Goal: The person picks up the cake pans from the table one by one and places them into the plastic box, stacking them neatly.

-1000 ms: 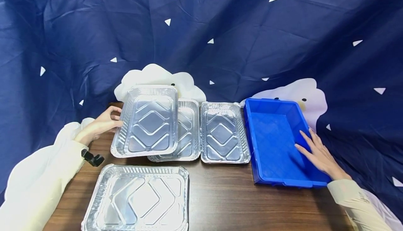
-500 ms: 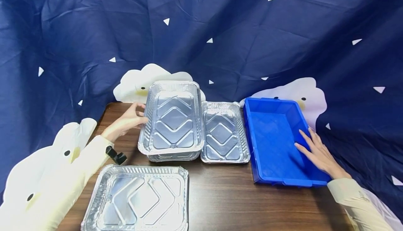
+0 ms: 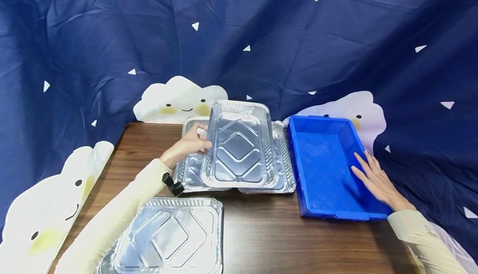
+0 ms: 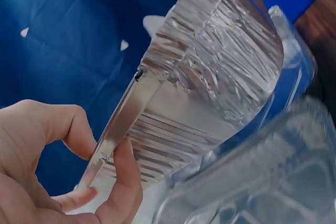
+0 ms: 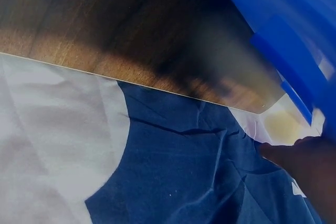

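Note:
My left hand (image 3: 188, 143) pinches the left rim of a silver foil tray (image 3: 239, 145), thumb on one side and fingers on the other in the left wrist view. The foil tray (image 4: 210, 61) is raised and tilted there. It overlaps two more foil trays below it, a left one (image 3: 188, 174) and a right one (image 3: 285, 170), both partly hidden. My right hand (image 3: 379, 184) rests over the right wall of a blue plastic bin (image 3: 325, 170), its fingers fairly straight. In the right wrist view, part of that hand (image 5: 304, 163) shows beside the bin's outer side.
Another foil tray (image 3: 175, 236) lies sideways at the front left, partly covered by the left sleeve (image 3: 115, 220). All stands on a dark wooden table (image 3: 261, 232). A navy cloth (image 3: 239, 37) with white clouds hangs behind and beside it.
My left hand has carried the foil tray rightward, from over the left side across the left tray to above both back trays. The right hand and the bin have stayed put.

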`<state>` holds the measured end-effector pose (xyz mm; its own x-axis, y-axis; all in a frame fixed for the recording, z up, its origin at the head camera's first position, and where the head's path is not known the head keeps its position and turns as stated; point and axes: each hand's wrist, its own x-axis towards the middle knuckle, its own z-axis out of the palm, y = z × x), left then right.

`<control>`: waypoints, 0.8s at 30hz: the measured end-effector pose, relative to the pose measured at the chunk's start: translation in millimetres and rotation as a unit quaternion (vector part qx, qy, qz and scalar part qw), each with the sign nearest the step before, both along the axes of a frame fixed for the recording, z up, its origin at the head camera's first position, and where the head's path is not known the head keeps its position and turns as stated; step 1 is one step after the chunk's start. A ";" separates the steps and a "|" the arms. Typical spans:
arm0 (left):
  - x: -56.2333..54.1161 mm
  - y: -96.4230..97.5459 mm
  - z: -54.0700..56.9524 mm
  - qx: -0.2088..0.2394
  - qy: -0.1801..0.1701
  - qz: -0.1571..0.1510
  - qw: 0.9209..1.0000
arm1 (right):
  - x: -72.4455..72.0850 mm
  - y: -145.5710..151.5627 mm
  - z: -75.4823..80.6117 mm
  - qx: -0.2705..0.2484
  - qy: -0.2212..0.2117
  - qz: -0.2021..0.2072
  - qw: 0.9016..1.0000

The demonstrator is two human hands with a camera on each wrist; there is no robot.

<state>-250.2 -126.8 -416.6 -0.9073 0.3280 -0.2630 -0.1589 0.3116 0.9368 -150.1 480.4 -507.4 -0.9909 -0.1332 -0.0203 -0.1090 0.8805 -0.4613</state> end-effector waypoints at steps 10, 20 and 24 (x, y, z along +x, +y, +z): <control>7.0 61.3 -1.0 0.038 -0.025 -0.008 0.999 | -2.5 0.3 1.3 -0.001 0.000 -0.001 1.000; 9.4 111.8 -2.5 0.063 -0.037 -0.014 0.997 | -1.3 0.0 1.9 -0.005 -0.001 0.004 1.000; 10.5 129.2 2.2 0.070 -0.039 -0.023 0.997 | -1.4 0.3 2.1 -0.008 0.001 0.007 1.000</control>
<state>-239.7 2.4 -414.4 -0.8694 0.4065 -0.2811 -0.2215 0.1880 0.9569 -151.5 480.7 -505.4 -0.9891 -0.1465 -0.0168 -0.1210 0.8718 -0.4747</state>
